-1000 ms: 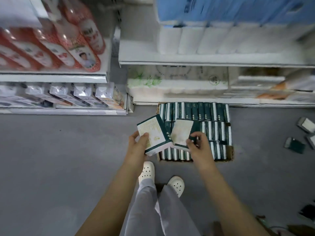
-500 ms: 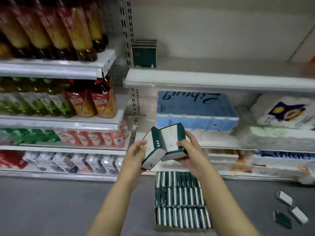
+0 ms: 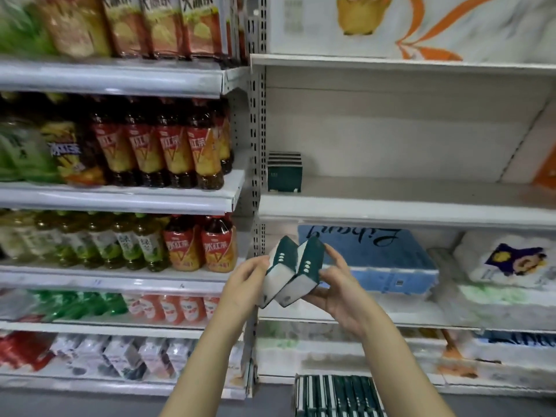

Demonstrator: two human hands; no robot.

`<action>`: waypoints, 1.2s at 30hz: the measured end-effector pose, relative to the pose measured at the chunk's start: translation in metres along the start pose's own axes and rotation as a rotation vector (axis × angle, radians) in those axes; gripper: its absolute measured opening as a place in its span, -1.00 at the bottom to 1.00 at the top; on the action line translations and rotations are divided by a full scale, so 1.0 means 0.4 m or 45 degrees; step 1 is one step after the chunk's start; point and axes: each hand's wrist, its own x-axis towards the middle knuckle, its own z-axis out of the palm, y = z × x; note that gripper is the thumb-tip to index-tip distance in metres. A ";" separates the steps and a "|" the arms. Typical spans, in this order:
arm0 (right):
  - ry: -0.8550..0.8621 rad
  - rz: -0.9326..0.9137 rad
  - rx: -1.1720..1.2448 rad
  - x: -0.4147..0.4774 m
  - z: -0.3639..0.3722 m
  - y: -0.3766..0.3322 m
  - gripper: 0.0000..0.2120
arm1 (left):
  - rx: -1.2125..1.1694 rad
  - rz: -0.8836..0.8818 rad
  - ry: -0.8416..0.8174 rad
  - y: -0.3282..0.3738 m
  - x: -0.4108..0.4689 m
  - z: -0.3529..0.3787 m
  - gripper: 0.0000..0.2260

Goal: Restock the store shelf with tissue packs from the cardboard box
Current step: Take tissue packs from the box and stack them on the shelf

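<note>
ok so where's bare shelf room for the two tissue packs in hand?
The white shelf is bare from the stacked green packs at its left end to the orange package at far right. Crowded: the level below, filled by the blue pack and white rolls, and the bottle bay left of the upright.

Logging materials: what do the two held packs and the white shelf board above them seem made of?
Left pack and right pack: likely thin plastic film wrap, dark green and white, slightly glossy with soft corners; paper wrap possible. Shelf board: apparently painted sheet metal, smooth matte white with a folded front lip.
</note>
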 end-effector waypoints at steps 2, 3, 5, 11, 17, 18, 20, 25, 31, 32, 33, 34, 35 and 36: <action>-0.017 -0.020 -0.003 0.008 0.015 -0.001 -0.51 | 0.000 0.036 -0.032 0.019 0.009 -0.019 -0.82; 0.009 -0.030 0.023 0.014 0.024 -0.002 -0.49 | -0.017 0.038 -0.050 0.028 0.013 -0.030 -0.79; 0.119 -0.052 0.009 0.027 0.038 -0.004 -0.51 | -0.070 0.008 -0.140 0.042 0.016 -0.048 -0.73; 0.452 -0.119 -0.660 0.056 0.032 -0.032 -0.55 | 0.110 0.035 -0.329 0.035 0.041 -0.028 -0.76; 0.487 -0.315 -0.915 0.090 -0.030 -0.080 -0.48 | 0.001 -0.029 -0.236 0.020 0.074 0.076 -0.57; 0.456 -0.324 -0.916 0.090 -0.044 -0.096 -0.49 | -0.003 -0.034 -0.214 0.019 0.081 0.095 -0.57; 0.329 -0.266 -0.817 0.084 -0.076 -0.134 -0.56 | -0.048 -0.039 -0.158 0.024 0.095 0.136 -0.68; -0.016 -0.205 -0.508 0.096 -0.165 -0.205 -0.58 | -0.227 -0.046 -0.102 0.053 0.119 0.203 -0.77; -0.229 -0.239 -0.583 0.124 -0.201 -0.236 -0.45 | -0.276 -0.056 -0.090 0.065 0.122 0.230 -0.64; -0.239 -0.230 -0.593 0.137 -0.205 -0.238 -0.50 | -0.284 -0.070 -0.078 0.067 0.129 0.231 -0.62; -0.231 -0.229 -0.581 0.146 -0.205 -0.241 -0.57 | -0.292 -0.082 -0.070 0.070 0.136 0.230 -0.62; -0.213 -0.227 -0.570 0.161 -0.209 -0.244 -0.63 | -0.304 -0.084 -0.065 0.073 0.145 0.231 -0.64; -0.188 -0.223 -0.565 0.173 -0.209 -0.247 -0.67 | -0.327 -0.086 -0.056 0.075 0.157 0.231 -0.66; -0.171 -0.222 -0.570 0.189 -0.211 -0.249 -0.70 | -0.360 -0.085 -0.049 0.077 0.169 0.230 -0.68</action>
